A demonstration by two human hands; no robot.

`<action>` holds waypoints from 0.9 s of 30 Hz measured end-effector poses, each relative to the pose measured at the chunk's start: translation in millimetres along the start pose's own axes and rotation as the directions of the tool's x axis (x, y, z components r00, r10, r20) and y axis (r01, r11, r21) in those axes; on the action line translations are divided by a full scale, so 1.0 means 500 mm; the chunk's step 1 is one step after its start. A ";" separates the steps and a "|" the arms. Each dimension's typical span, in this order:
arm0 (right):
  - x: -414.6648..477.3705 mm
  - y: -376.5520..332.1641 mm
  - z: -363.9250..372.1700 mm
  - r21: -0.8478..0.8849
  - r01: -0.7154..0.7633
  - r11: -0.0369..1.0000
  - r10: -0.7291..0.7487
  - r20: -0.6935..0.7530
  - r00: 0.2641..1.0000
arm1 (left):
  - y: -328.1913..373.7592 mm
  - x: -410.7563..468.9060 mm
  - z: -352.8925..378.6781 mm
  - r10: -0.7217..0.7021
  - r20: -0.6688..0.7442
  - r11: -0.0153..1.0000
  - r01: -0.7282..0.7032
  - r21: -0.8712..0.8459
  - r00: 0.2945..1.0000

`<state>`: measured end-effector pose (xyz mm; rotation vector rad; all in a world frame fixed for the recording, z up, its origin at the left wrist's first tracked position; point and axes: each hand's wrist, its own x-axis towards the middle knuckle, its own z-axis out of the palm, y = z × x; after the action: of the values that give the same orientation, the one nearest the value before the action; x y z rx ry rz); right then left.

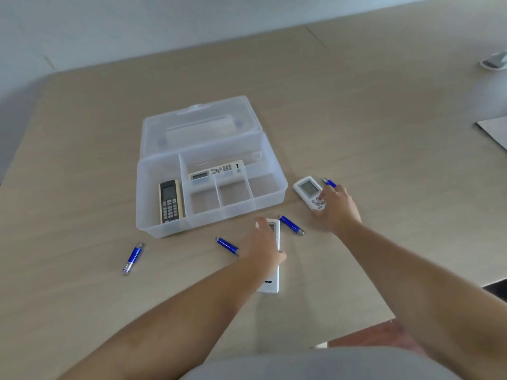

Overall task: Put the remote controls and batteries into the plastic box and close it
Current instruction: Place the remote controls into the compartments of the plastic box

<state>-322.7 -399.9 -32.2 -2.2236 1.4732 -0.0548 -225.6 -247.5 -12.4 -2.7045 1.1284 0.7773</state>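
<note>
A clear plastic box [270,197] stands open on the table, its lid [200,124] tilted back. A black and beige remote [170,201] lies in its left compartment and a white remote [216,170] in the back one. My left hand [263,248] closes around a long white remote [270,283] that lies in front of the box. My right hand [338,208] grips the near end of a small white remote [308,189] to the right of the box. Blue batteries lie loose on the table: one at the left [133,259], one beside my left hand [227,246], one between my hands [291,224], and one behind my right hand [329,183].
The three small front compartments of the box [233,193] hold nothing. A white object [493,63] sits at the far right of the table and a grey sheet [493,130] at the right edge. The table's near edge runs past a reddish surface [384,335].
</note>
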 end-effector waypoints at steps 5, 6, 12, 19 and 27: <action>-0.006 -0.007 0.010 0.067 -0.094 0.993 0.090 0.061 0.994 | -0.009 -0.008 -0.024 -0.073 0.066 0.972 0.086 -0.217 0.995; -0.009 -0.009 0.007 0.092 -0.114 0.989 0.108 0.067 0.992 | -0.011 -0.014 -0.038 -0.055 0.111 0.967 0.081 -0.242 0.992; -0.010 -0.054 -0.070 0.533 -0.132 0.835 0.170 -0.022 0.985 | -0.025 -0.025 -0.187 0.099 0.369 0.770 0.163 -0.617 0.924; 0.031 -0.191 -0.167 0.910 -0.143 0.388 -0.043 0.173 0.984 | -0.115 0.015 -0.326 0.129 0.092 0.307 0.048 -0.951 0.987; 0.086 -0.357 -0.129 0.853 -0.255 0.455 -0.137 0.351 0.926 | -0.270 0.080 -0.372 -0.224 0.041 -0.072 0.025 -0.997 0.974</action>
<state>-169.1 -404.8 87.2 -1.1864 0.9302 -0.2987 -31.4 -229.7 115.6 -3.9172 -0.0685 2.1269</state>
